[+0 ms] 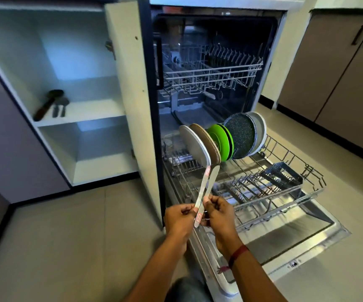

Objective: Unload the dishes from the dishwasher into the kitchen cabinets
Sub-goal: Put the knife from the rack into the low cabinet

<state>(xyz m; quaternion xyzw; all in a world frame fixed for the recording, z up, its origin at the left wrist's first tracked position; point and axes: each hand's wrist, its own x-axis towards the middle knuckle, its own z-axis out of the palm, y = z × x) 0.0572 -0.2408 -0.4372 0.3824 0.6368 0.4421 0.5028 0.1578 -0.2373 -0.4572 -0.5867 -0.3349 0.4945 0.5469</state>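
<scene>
Seen from the head camera, the lower rack (pixel 269 205) stood pulled out over the open dishwasher door (pixel 289 234), and both hands hung just off its near left corner. The left hand (pixel 179 219) had its fingers (pixel 188 211) curled in tight, thumb and tips pinched on the handle ends of two steel utensils (pixel 203 188); the right hand (pixel 218 212) closed its fingers (pixel 208 200) on the same crossed handles from the other side. Which hand bore which utensil could not be told. From the pinch the utensils spread in a narrow V up over the rack's left end. Along the rack's far side stood a white plate (pixel 192 147), a brown plate (pixel 206 144), green plates (pixel 220 140), a dark speckled pan (pixel 240 136) and another white plate (pixel 260 129). A cutlery basket (pixel 281 173) sat at the rack's right side. Left of the rack an open cabinet (pixel 84 110) held dark utensils (pixel 49 103) on its shelf
</scene>
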